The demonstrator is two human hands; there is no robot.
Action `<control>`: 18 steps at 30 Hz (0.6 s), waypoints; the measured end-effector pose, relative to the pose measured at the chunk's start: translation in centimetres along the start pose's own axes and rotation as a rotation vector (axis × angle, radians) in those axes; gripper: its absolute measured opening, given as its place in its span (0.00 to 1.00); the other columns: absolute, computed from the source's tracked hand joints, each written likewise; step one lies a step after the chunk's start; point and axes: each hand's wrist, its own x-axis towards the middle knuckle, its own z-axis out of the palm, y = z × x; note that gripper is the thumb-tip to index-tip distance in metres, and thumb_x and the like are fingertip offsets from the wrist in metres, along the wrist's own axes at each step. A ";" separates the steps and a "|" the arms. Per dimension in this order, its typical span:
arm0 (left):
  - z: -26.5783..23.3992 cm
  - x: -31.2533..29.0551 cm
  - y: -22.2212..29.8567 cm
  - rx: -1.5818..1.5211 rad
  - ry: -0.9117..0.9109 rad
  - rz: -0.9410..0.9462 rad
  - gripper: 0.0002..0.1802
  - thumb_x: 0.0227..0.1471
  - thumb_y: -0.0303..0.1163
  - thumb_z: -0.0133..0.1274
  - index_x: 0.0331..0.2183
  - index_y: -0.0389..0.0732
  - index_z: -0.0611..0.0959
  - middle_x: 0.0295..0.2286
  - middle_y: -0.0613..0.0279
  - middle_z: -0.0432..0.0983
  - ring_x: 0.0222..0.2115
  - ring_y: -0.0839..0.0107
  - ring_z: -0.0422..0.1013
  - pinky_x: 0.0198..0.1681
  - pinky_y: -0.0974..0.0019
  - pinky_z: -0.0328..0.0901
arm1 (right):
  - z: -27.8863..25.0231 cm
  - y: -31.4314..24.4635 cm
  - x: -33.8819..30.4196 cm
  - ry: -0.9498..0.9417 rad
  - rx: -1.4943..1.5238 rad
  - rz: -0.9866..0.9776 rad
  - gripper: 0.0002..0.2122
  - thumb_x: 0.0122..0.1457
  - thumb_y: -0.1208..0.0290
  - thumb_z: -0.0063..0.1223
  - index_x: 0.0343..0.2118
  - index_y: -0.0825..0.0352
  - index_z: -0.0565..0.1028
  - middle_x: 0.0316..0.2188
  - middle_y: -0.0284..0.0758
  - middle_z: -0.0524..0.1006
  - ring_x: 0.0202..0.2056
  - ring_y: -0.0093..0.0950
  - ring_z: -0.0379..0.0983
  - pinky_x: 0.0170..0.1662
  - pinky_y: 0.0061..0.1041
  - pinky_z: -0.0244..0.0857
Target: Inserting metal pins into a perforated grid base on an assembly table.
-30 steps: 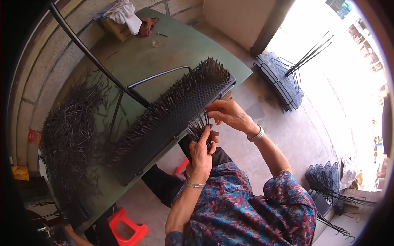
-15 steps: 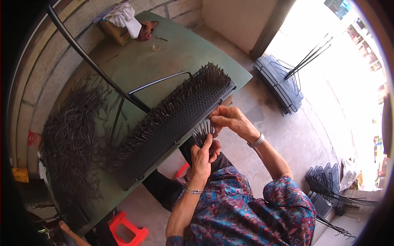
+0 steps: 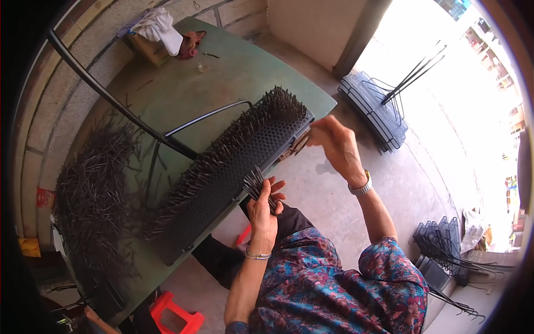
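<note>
My left hand [image 3: 262, 210] is closed around a bundle of thin dark strips [image 3: 254, 184], their ends fanned out past the thumb. Just beyond it, a long black perforated panel [image 3: 228, 177] lies slantwise along the near edge of the table. Short dark strips [image 3: 225, 136] stand upright in the panel's far rows and across its right end; many holes nearer me are bare. My right hand [image 3: 335, 143] hangs in the air beside the panel's right end, fingers bent and smeared by motion. Whether it holds a strip cannot be made out.
A heap of loose dark strips [image 3: 92, 200] covers the left of the green table [image 3: 245, 61]. A black tubular handle [image 3: 105, 94] rises from the panel. White cloth [image 3: 158, 28] lies at the back. Stacked mesh panels [image 3: 375, 111] stand on the floor right; a red stool [image 3: 175, 314] sits below.
My right hand has moved up and right, away from the strips in my left hand. My left hand, with its bundle, has shifted slightly left. The whole view has shifted a little.
</note>
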 end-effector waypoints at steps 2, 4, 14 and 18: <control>-0.7 0.5 0.0 -0.059 -0.016 -0.006 0.15 0.58 0.39 0.52 0.42 0.38 0.77 0.35 0.54 0.78 0.25 0.77 0.71 0.19 0.78 0.58 | -0.8 0.3 1.5 0.164 -0.253 -0.185 0.04 0.60 0.80 0.46 0.36 0.72 0.72 0.25 0.36 0.78 0.29 0.21 0.78 0.32 0.18 0.69; -0.7 0.5 -0.2 -0.110 -0.017 -0.014 0.15 0.59 0.38 0.51 0.42 0.38 0.77 0.35 0.54 0.78 0.26 0.77 0.72 0.20 0.77 0.59 | -0.9 1.0 2.6 0.184 -0.244 -0.209 0.03 0.59 0.80 0.47 0.35 0.71 0.72 0.25 0.36 0.78 0.29 0.22 0.79 0.30 0.18 0.69; 0.1 -0.2 0.3 -0.187 0.050 -0.044 0.12 0.60 0.37 0.48 0.42 0.40 0.76 0.34 0.57 0.78 0.31 0.72 0.74 0.29 0.68 0.68 | -0.6 2.2 5.6 0.099 -0.373 -0.372 0.03 0.58 0.80 0.48 0.34 0.70 0.72 0.25 0.36 0.76 0.28 0.28 0.77 0.32 0.24 0.68; 0.0 -0.3 0.1 -0.212 0.061 -0.069 0.13 0.60 0.39 0.47 0.42 0.41 0.75 0.33 0.59 0.77 0.31 0.72 0.74 0.31 0.65 0.70 | -0.5 3.0 6.1 -0.009 -0.329 -0.380 0.02 0.58 0.79 0.48 0.34 0.70 0.71 0.27 0.38 0.75 0.27 0.30 0.76 0.31 0.25 0.67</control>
